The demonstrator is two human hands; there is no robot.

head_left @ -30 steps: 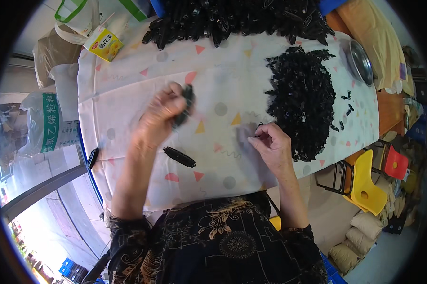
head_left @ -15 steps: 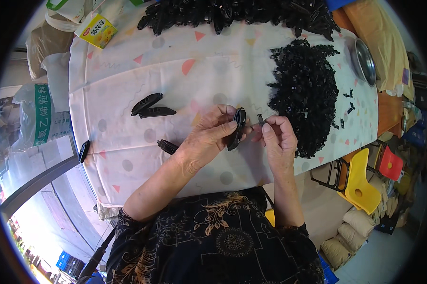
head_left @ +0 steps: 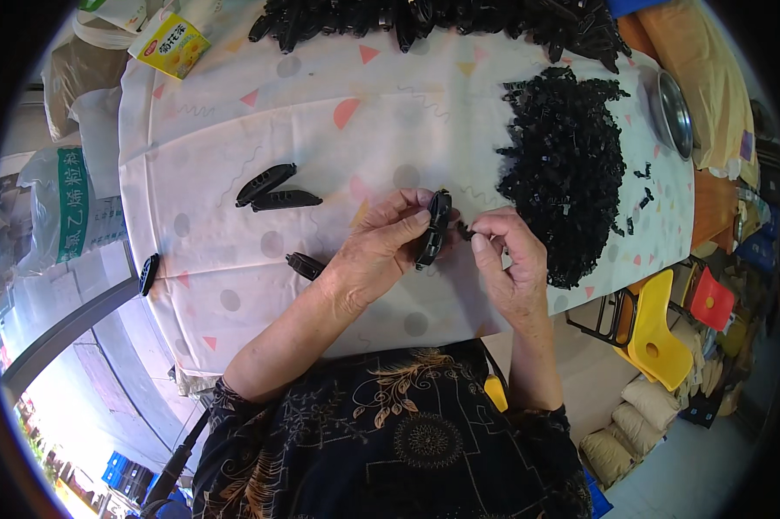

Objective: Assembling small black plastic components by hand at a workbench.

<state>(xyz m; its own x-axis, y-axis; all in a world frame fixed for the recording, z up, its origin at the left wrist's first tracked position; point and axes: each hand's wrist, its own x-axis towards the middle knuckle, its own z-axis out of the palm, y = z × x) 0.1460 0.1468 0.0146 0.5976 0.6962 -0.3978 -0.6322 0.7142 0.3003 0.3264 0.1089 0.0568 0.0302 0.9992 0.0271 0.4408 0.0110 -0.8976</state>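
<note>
My left hand (head_left: 383,240) grips a long black plastic part (head_left: 435,228) with rounded ends, held upright above the table. Just right of it, my right hand (head_left: 509,253) pinches a small black clip-like piece (head_left: 464,232) between thumb and fingers. A narrow gap separates the piece from the long part. To the left lie two more long black parts, one slanted (head_left: 266,183) and one flat (head_left: 287,200), touching at one end. Another black part (head_left: 305,265) rests beside my left forearm, partly hidden by it. One more (head_left: 149,274) sits at the table's left edge.
A pile of small black pieces (head_left: 563,173) covers the right of the patterned tablecloth (head_left: 373,130). Many long black parts (head_left: 442,26) line the far edge. A metal bowl (head_left: 672,112) stands far right, a yellow box (head_left: 170,46) far left, a yellow chair (head_left: 658,337) beyond the right edge.
The long part in my left hand has turned a little, showing more of its hollowed side. My right hand's small piece has tilted and come slightly closer to it.
</note>
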